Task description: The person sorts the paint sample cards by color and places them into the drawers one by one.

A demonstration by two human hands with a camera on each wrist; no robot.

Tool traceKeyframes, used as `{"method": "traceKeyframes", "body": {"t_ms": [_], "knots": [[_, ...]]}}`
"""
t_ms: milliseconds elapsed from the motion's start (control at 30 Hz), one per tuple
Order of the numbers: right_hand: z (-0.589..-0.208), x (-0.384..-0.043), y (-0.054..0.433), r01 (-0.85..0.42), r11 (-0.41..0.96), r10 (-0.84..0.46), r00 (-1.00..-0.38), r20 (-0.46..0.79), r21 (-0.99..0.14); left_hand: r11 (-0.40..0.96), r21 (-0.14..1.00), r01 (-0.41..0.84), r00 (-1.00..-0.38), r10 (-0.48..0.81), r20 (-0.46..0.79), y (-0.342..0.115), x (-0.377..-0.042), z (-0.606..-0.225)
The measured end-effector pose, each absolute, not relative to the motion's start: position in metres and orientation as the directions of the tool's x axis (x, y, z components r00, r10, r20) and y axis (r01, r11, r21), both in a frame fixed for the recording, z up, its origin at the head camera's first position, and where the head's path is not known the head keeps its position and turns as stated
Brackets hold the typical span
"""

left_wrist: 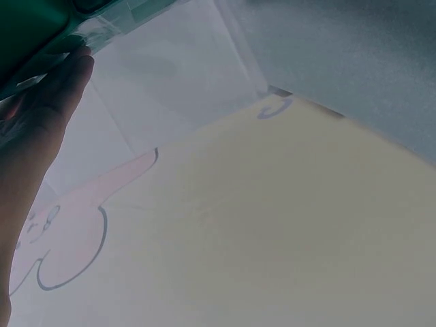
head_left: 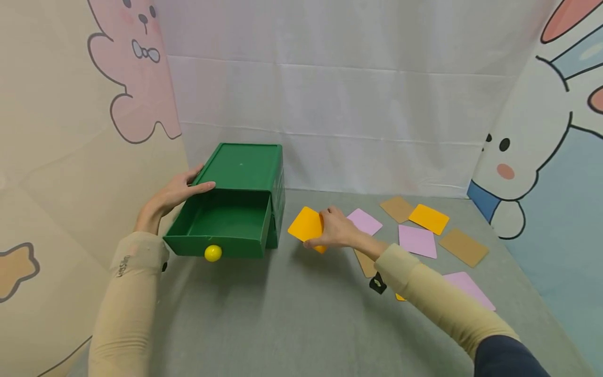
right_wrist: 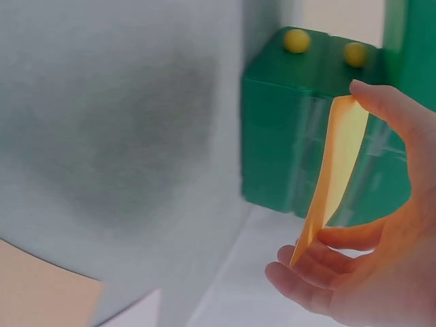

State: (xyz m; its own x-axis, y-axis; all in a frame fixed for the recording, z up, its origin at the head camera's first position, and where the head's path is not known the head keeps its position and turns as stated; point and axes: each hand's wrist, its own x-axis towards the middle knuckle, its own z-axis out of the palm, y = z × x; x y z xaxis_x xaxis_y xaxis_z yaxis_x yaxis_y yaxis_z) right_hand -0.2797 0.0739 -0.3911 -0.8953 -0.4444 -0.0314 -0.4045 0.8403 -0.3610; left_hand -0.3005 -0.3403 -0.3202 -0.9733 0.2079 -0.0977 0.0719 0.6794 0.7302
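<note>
My right hand pinches an orange-yellow card between thumb and fingers, to the right of a green drawer box. In the right wrist view the card is seen nearly edge-on and slightly bowed, with the thumb at one end and fingers at the other. My left hand rests against the box's left side, its thumb lying straight over the top front edge. The upper drawer, with a yellow knob, is pulled out and its visible inside is bare. Two yellow knobs show in the right wrist view.
Several cards lie spread on the grey table at the right: purple, tan and orange-yellow. My right forearm passes over some of them. A white curtain hangs behind, with cartoon-printed cloths at both sides.
</note>
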Motion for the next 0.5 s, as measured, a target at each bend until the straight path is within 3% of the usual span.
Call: {"method": "traceKeyframes", "body": {"t_ms": [500], "knots": [[-0.333,-0.267,0.070,-0.521,0.770,-0.539,-0.840,0.061,-0.368,0.686,0.725,0.061,-0.975,0.197,-0.105,-0.340,-0.300,-0.320]]}}
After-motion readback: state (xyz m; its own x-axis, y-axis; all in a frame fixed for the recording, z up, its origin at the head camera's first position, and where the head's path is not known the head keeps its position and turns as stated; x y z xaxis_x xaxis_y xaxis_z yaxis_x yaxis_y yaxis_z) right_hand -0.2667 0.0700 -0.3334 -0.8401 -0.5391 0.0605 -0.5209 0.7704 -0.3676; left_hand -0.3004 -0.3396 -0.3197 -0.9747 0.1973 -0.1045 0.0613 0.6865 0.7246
